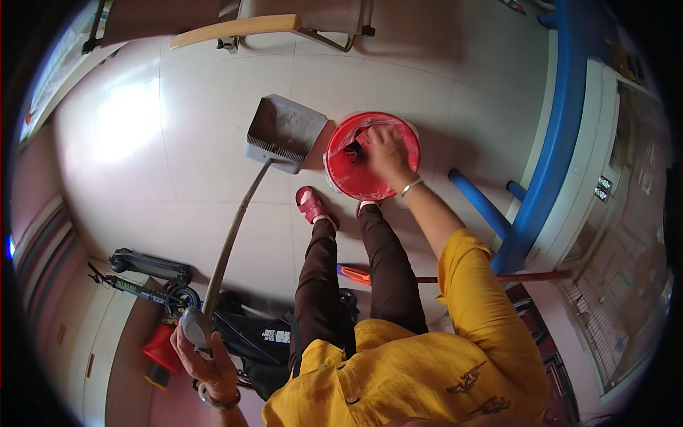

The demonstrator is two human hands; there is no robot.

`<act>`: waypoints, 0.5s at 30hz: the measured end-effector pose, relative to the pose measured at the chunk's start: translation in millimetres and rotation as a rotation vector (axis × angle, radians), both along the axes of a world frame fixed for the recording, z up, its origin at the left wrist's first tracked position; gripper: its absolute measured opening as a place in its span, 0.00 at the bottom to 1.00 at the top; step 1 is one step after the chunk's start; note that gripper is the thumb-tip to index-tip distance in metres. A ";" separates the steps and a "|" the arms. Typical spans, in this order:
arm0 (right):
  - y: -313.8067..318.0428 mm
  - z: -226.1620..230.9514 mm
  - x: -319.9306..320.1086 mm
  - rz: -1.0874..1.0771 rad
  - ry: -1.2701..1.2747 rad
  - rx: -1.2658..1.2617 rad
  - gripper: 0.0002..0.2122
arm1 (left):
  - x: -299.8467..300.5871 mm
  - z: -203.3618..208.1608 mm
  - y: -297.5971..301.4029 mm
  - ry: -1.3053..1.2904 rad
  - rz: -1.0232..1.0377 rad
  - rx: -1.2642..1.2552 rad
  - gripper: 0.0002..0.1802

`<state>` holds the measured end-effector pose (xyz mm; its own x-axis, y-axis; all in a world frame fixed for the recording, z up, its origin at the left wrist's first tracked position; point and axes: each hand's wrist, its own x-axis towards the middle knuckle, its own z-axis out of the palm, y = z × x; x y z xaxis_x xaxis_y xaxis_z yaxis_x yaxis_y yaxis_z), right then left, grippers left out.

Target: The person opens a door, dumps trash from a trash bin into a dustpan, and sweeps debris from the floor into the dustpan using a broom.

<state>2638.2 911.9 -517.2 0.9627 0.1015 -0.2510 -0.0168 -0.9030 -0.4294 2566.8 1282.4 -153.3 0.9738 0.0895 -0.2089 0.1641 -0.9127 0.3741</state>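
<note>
My left hand point(206, 366) is closed round the top end of a long-handled dustpan, next to a grey rounded piece point(196, 327). The pole point(235, 228) slants away to the grey pan point(288, 128), which rests on the floor with its mouth facing away from me. To the right of the pan stands a red bucket point(365, 191) lined with a clear plastic bag. My right hand point(388, 153) reaches over the bucket's opening, blurred by motion, so its grip is unclear. Something small and dark point(353, 148) shows inside, beside the fingers.
A chair with a wooden armrest point(238, 30) stands at the far side. Blue tubing point(548, 164) and a glass-fronted cabinet point(612, 213) line the right. Lower left are a scooter point(149, 285), a black bag point(256, 341) and a red container point(163, 349). A red stick point(533, 276) lies behind my legs.
</note>
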 end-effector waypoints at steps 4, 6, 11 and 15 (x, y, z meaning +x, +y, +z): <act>-31.8 -6.5 38.4 -0.073 0.138 -0.316 0.30 | -49.8 -19.1 -19.1 0.349 0.580 -0.348 0.20; -32.0 -9.3 48.5 -0.066 0.214 -0.365 0.30 | -72.5 -45.8 -31.1 0.505 0.597 -0.445 0.19; -21.9 -11.4 57.9 0.272 0.190 -0.320 0.23 | -63.5 -146.6 -68.9 0.680 0.075 -0.463 0.16; -3.1 -15.4 63.4 0.302 0.062 -0.207 0.19 | -22.8 -242.1 -105.1 0.505 0.064 -0.479 0.17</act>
